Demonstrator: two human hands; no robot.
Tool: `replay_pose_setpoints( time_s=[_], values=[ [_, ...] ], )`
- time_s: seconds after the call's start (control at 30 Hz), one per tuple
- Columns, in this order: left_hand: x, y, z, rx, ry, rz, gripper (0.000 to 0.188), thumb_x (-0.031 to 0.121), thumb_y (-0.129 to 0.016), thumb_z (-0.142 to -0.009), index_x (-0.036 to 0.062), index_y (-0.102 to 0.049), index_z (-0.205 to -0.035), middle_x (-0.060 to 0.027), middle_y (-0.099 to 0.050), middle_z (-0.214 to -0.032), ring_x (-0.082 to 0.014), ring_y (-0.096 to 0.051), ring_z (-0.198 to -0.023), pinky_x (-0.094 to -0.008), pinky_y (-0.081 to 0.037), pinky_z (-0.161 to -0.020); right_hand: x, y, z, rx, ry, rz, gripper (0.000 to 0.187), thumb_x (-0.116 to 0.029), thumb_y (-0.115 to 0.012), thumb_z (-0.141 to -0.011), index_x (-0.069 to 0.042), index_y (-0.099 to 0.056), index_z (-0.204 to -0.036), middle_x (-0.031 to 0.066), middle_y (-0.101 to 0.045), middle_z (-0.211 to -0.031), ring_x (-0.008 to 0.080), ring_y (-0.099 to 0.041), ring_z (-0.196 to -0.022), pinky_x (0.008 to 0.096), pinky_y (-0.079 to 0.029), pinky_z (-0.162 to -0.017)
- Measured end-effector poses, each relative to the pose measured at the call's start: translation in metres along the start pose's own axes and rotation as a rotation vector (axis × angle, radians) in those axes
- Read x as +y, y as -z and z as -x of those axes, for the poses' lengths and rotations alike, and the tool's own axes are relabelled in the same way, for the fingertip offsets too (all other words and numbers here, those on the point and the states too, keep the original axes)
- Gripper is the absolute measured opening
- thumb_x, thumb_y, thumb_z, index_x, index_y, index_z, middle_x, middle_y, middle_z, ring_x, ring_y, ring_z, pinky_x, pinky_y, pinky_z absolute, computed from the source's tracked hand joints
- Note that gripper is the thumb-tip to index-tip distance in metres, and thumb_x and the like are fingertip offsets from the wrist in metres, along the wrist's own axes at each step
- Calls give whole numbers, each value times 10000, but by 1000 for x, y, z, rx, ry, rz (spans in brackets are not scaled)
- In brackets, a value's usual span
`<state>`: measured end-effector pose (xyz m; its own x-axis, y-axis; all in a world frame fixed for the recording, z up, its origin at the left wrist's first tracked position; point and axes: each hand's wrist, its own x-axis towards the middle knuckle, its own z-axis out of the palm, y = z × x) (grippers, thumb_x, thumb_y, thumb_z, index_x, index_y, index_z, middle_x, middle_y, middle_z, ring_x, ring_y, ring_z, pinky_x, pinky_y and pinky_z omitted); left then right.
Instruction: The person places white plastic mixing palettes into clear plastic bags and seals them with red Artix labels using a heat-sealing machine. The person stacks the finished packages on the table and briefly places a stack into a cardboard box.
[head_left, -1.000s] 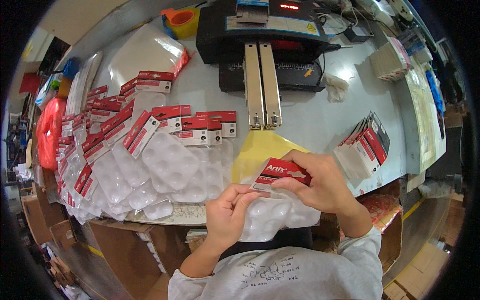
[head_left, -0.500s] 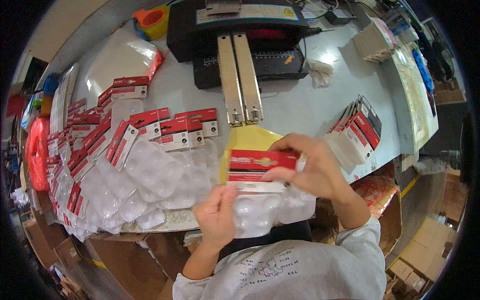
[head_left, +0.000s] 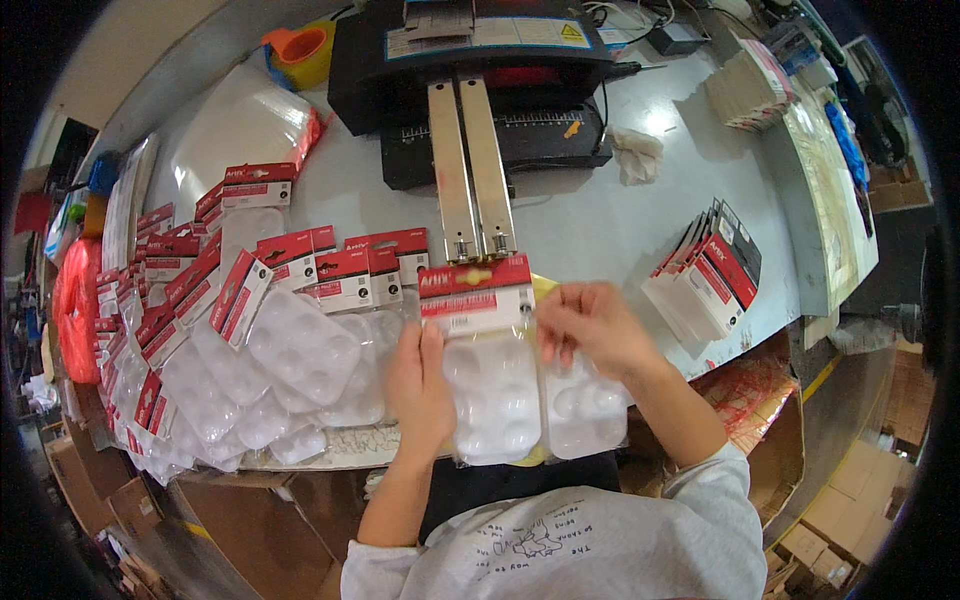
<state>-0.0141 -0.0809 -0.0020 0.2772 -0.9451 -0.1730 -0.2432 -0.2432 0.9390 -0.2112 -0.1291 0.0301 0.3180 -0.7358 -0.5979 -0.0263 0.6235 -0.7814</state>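
A bagged white paint palette (head_left: 492,400) with a red and white header card (head_left: 476,292) lies before me, its card at the tips of two metal arms (head_left: 470,170) of a black machine. My left hand (head_left: 422,385) grips the bag's left edge, thumb along the front. At the card's right edge my right hand (head_left: 595,325) is closed with fingers curled, slightly blurred; its fingertips appear to pinch that edge. Partly under this pack, to the right, is a second bagged palette (head_left: 587,412). A yellow surface shows behind both packs.
Bagged palettes (head_left: 305,340) with red cards are heaped at the left. Folded header cards (head_left: 705,275) stand at the right, with another card stack (head_left: 748,85) farther back. The black machine (head_left: 470,50), a tape roll (head_left: 305,50) and clear bags (head_left: 240,130) occupy the far side.
The palette pack has moved forward and left, so its card now meets the metal arms. My right hand has slid from the card's front to its right edge.
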Motion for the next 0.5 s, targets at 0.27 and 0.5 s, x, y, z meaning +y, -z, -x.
replay_pose_setpoints(
  time_s=[0.27, 0.5],
  values=[
    [-5, -20, -47, 65, -69, 5, 312, 222, -419, -975, -14, -436, -771, -104, -503, -679, -147, -458, -642, -283, -406, -628, 5, 10, -50, 117, 108, -136, 171, -166, -589, -867, -3, -596, -819, 58, -611, -731, 128, -611, -583, 234, -492, -535],
    [-9, -7, -39, -33, -93, -69, 274, 221, -422, -971, -4, -491, -832, -139, -576, -747, -238, -520, -664, -337, -423, -650, -15, -1, -29, 114, 175, 6, 193, -138, -605, -863, 22, -594, -970, 77, -632, -795, 139, -635, -654, 244, -504, -559]
  ],
)
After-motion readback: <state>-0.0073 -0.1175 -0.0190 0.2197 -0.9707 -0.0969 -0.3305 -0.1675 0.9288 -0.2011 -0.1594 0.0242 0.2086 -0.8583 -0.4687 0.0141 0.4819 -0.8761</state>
